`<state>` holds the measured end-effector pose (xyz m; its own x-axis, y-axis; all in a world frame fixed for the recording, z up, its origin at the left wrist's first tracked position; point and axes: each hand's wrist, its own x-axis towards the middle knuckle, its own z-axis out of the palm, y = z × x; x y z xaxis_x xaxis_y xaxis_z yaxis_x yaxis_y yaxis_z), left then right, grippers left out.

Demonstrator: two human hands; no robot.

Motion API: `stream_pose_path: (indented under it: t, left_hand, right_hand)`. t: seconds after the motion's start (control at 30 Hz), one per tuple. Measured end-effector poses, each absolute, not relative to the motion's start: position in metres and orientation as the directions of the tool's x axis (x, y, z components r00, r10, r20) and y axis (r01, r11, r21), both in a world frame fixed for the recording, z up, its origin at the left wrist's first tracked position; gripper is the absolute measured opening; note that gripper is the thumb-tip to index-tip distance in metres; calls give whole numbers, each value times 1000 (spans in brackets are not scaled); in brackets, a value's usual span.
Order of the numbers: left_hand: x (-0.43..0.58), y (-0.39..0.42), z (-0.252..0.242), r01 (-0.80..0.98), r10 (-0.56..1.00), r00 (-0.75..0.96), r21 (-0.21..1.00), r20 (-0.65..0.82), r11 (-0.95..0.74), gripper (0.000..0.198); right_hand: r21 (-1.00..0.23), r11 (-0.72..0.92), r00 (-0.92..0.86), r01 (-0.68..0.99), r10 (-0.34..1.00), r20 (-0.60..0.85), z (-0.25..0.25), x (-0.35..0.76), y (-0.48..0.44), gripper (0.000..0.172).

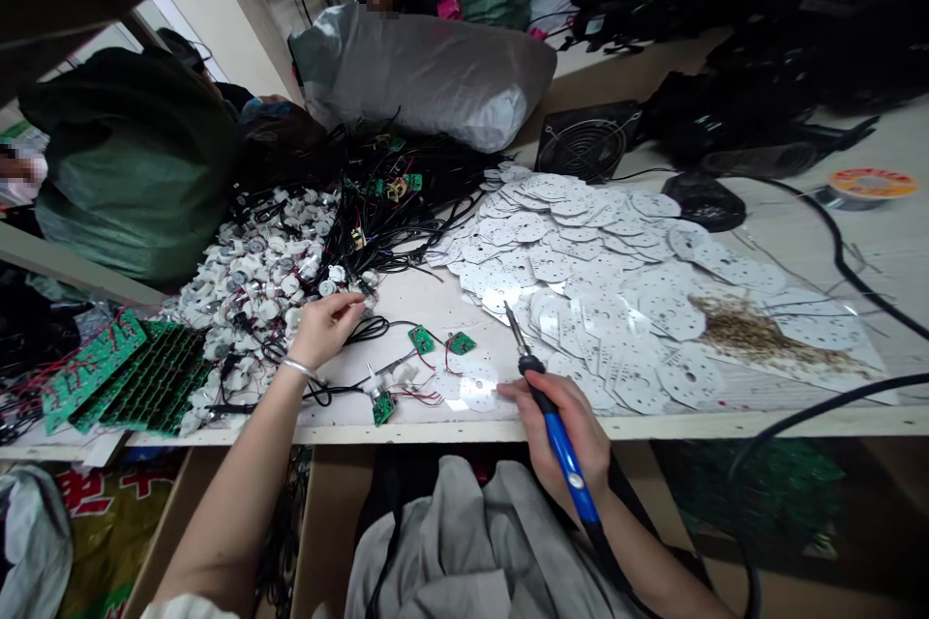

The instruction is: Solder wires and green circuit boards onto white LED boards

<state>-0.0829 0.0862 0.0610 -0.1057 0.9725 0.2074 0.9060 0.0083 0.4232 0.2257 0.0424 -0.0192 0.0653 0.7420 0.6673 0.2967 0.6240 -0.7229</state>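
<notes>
My right hand (566,426) is wrapped round a blue soldering iron (558,445), whose metal tip points up and away over the white plates. Its fingertips reach the edge of a single white plate (464,387) at the table's front. My left hand (326,331), fingers pinched together, is beside a heap of small white motor-like parts (261,261) and black cables (413,261). What the pinch holds, if anything, is too small to tell. Between my hands lie small green circuit boards (421,338) with wires, and another green board (382,406) with a white part attached.
Overlapping white plates (552,251) cover the table's middle right. Brown crumbs (762,329) lie on a sheet beside them. Behind are a black fan (587,143), solder spool (871,184) and grey sack (435,68). Green board panels (152,377) sit left. A thick cord (834,242) loops at right.
</notes>
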Motion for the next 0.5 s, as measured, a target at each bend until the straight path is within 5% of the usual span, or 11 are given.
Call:
stream_pose_path:
  t: [0.1, 0.17, 0.27, 0.4, 0.5]
  left_hand:
    - [-67, 84, 47, 709, 947, -217, 705, 235, -13, 46]
    - [-58, 86, 40, 377, 927, -337, 926, 164, -27, 66]
    - [-46, 91, 38, -10, 904, -427, 1000, 6, -11, 83]
    - [-34, 91, 41, -25, 894, -446, 999, -34, 25, 53]
    - [-29, 86, 42, 169, 898, -430, 986, 91, -19, 41]
  right_hand:
    - [-733, 617, 60, 284, 752, 656, -23, 226, 42, 28]
    - [-739, 615, 54, 276, 758, 650, -24, 227, 42, 29]
    - [-735, 615, 42, 284, 758, 651, -22, 227, 42, 28]
    - [-720, 634, 38, 282, 743, 669, -18, 227, 43, 29]
    - [-712, 642, 39, 286, 734, 678, -16, 227, 43, 29]
